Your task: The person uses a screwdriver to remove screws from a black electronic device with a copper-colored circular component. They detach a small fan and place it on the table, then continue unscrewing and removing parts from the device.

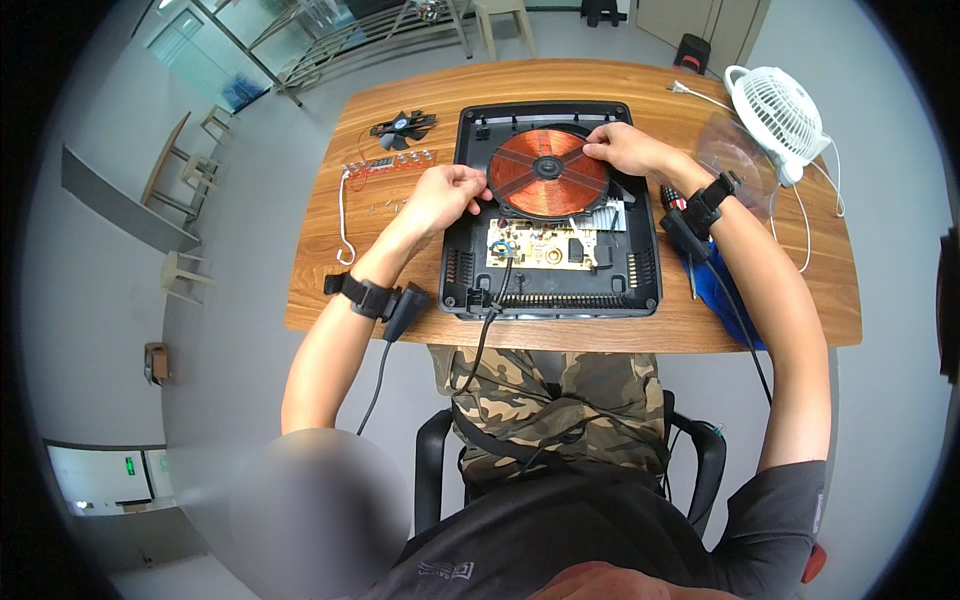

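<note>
A round copper induction coil (527, 185) with dark cross strips sits over the open black cooker housing (625, 290). My left hand (450, 198) pinches the coil's left rim, with the fingertips closed at its edge. At the upper right rim, my right hand (628, 150) grips the coil between thumb and fingers. Part of the housing floor is hidden beneath the coil. Just below the coil, a pale circuit board (540, 246) with a finned metal heat sink (607, 217) lies in the housing. A black power cord (490, 318) runs from the board over the table's near edge.
Left of the housing lie a small black fan (404, 128), a red circuit strip (395, 163), a white wire (343, 220) and several small screws. On the right are a white desk fan (778, 110), a clear round cover (735, 160), a screwdriver and blue cloth (722, 295).
</note>
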{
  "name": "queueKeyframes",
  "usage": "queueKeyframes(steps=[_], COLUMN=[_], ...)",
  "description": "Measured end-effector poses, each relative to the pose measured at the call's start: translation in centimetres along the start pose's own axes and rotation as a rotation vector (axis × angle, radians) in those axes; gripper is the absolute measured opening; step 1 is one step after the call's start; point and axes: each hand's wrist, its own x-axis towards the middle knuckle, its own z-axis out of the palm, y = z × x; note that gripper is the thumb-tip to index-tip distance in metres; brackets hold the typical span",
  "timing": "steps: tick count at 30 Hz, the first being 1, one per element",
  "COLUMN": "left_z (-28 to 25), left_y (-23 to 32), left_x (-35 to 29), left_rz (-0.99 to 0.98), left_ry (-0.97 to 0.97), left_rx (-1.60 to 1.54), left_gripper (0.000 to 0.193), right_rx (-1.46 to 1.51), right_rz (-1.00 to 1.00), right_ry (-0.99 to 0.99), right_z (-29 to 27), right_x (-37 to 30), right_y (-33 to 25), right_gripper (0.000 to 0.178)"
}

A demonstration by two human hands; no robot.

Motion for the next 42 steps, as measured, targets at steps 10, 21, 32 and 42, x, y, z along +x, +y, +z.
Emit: queueKeyframes(steps=[10,21,32,42], left_z=[-0.5,1.3,1.8,1.5], left_y=[-1.6,-0.7,-1.2,-0.9], left_x=[-2.0,-3.1,-2.7,-2.5], left_rz=[0.078,0.375,0.477,0.535], left_ry=[-0.013,-0.04,-0.006,-0.064], left_rx=[0.097,0.637,0.63,0.629], left_gripper=[0.026,0.017,0.014,0.013], right_rx=[0.007,-0.048,-0.002,0.016], right_rz=[-0.068,-0.074,-0.054,-0.095], right_ry=[-0.014,0.007,0.023,0.034], right_z=[0.2,0.4,0.7,1.0], right_x=[-0.4,-0.4,-0.6,-0.1], right_y=[-0.9,-0.8,-0.5,0.2], right_gripper=[0.035,0.037,0.034,0.035])
